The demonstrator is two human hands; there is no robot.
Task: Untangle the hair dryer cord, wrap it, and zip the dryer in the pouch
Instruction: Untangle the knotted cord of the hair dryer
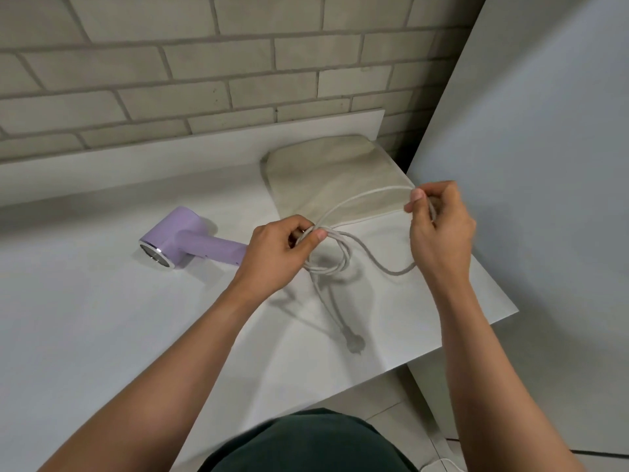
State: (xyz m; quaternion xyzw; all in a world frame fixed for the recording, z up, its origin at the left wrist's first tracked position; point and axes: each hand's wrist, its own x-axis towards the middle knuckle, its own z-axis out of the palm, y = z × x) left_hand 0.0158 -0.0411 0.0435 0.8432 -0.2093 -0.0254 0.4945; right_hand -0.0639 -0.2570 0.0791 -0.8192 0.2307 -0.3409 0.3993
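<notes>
**Forearms out, cord only half sorted**

Left hand (275, 250) grips the gathered loops of the pale grey cord (367, 248). Right hand (439, 229) pinches one strand above the flat beige fabric pouch (333, 178). The lilac plastic hair dryer (180, 241) lies on the white table (102, 318), unpacked. Wrapping looks unfinished; bagging and zipping remain.

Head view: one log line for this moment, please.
cord: partly looped | left hand: grips loops | right hand: pinches strand | hair dryer: lying on table | pouch: flat, beyond hands | plug: free
</notes>
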